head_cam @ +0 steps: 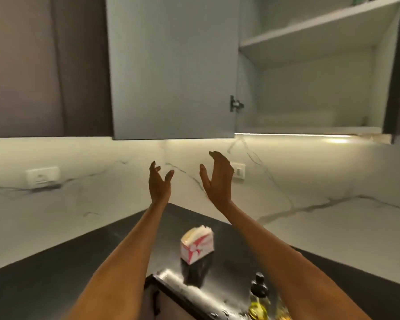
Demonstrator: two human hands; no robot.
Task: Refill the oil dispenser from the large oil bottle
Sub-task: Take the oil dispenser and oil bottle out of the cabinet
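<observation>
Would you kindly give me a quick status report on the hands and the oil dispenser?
Left hand and right hand open, raised, empty. Oil dispenser on counter, untouched. Large bottle not in view. Cabinet door open overhead.

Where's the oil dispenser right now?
In the head view the oil dispenser stands on the dark counter at bottom right, just inside the right forearm, nearer the camera than the red-and-white box.

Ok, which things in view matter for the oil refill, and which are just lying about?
For the job:
oil dispenser on the black counter
left hand and right hand, both raised, open, holding nothing

Lying about:
red-and-white carton
open cabinet
wall sockets

The large oil bottle isn't clearly visible.
</observation>
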